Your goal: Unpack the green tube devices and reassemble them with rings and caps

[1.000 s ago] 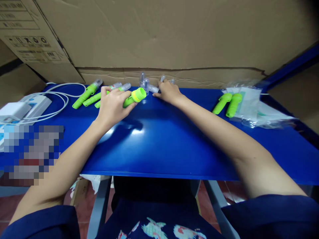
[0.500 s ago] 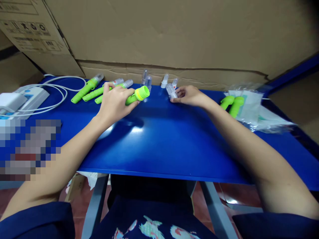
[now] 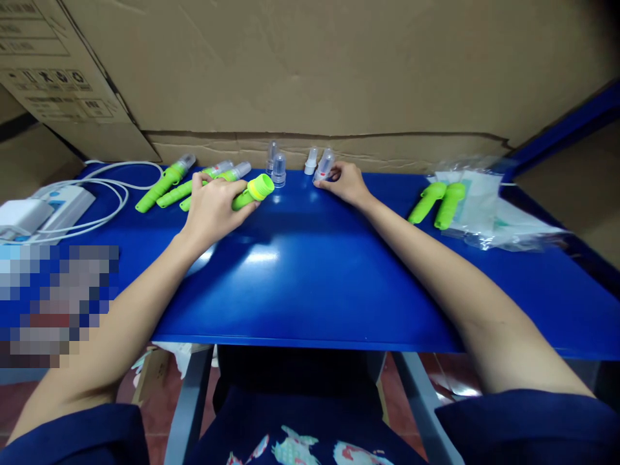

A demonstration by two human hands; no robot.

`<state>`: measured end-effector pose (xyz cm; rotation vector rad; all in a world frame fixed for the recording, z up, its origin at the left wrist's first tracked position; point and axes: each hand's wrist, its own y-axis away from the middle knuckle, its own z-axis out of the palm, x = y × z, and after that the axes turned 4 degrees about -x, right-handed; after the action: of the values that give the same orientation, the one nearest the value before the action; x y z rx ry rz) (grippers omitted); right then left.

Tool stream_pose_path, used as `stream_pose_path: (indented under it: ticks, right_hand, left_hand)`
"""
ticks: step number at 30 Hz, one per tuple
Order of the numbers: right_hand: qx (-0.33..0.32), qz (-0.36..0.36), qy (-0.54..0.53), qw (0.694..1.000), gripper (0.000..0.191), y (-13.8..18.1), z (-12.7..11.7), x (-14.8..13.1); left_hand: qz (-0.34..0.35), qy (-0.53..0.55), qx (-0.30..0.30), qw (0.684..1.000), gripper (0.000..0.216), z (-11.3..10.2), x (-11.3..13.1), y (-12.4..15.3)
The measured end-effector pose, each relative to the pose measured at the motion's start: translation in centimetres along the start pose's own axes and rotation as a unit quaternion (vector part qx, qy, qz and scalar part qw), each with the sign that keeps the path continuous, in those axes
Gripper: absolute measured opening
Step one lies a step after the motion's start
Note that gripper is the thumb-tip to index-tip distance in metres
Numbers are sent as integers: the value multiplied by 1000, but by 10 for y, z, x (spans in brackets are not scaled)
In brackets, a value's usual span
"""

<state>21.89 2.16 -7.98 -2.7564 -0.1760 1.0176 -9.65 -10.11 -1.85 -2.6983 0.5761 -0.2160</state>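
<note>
My left hand (image 3: 213, 210) is closed round a green flashlight-like handle (image 3: 256, 188). Its wide, open end, with a yellow ring, points right and up. At the back of the table, the fingers of my right hand (image 3: 347, 183) pinch a clear domed cap (image 3: 325, 163) low down. The cap stands nearly upright, and a red mark shows through it; whether a white piece is inside I cannot tell. Just left of it stands a small white piece with a clear top (image 3: 311, 161). Two more clear caps (image 3: 278, 169) stand between my hands.
Several green handles with clear tops (image 3: 167, 184) lie at the back left. Beyond them are a white power strip (image 3: 72, 203) and a looped cable (image 3: 126, 187). Two green handles (image 3: 450, 205) lie by plastic bags (image 3: 489, 206) on the right. Cardboard (image 3: 300, 77) walls the back.
My right hand has brought the clear cap from a tilted position to nearly upright, over where the red-marked white piece stood. My left hand still holds the green handle. The view has shifted slightly.
</note>
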Motion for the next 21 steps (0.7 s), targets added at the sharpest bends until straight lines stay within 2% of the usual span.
stream_pose_path:
  ticks: [5, 10, 12, 14, 19, 21]
  right_hand:
    - [23, -56, -17, 998, 31, 1, 0, 5]
    - [144, -104, 30, 984, 38, 3, -9, -1]
    - [162, -119, 38, 979, 42, 7, -11, -9]
    - [125, -130, 34, 983, 43, 13, -8, -21]
    - [-55, -105, -11, 993, 26, 25, 18, -49]
    - [-75, -82, 1, 994, 26, 20, 30, -56]
  left_hand:
    - [-14, 2, -14, 1000, 28, 0, 1, -1]
    - [-19, 28, -19, 999, 29, 2, 2, 0]
    - [-22, 31, -24, 999, 30, 2, 2, -1]
    - [-19, 26, -28, 999, 30, 2, 2, -1]
    - [0, 19, -27, 999, 30, 2, 2, 0]
    - [1, 21, -28, 999, 31, 2, 2, 0]
